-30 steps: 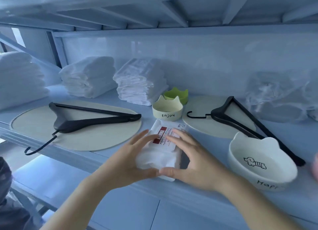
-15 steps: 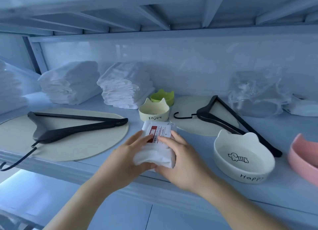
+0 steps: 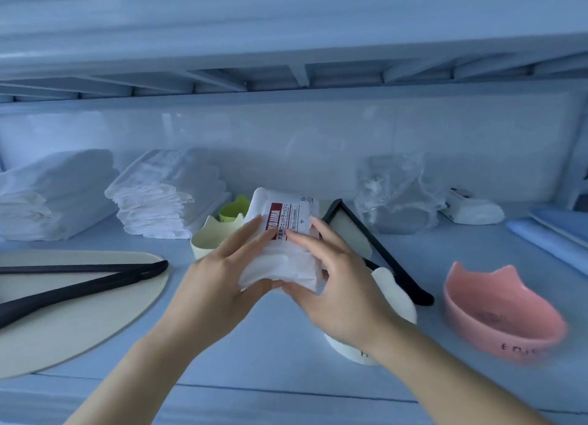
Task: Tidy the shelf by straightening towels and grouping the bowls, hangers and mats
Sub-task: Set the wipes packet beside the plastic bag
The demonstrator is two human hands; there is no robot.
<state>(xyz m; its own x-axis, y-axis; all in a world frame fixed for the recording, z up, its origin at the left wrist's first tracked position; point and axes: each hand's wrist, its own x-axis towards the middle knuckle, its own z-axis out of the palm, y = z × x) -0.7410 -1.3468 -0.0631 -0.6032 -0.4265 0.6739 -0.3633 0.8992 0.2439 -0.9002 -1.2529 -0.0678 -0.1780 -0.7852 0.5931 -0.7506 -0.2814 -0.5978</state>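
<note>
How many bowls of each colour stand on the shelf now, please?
Cream bowl: 1
Green bowl: 1
White bowl, partly behind the right hand: 1
Pink bowl: 1
Total: 4

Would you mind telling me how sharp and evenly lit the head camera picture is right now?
In the head view a cool blue cast covers everything; the pink bowl at the right is smeared by motion blur, its lettering unreadable; the pack in the left hand and right hand is sharper, its red label clear; faint glare streaks the back panel.
</note>
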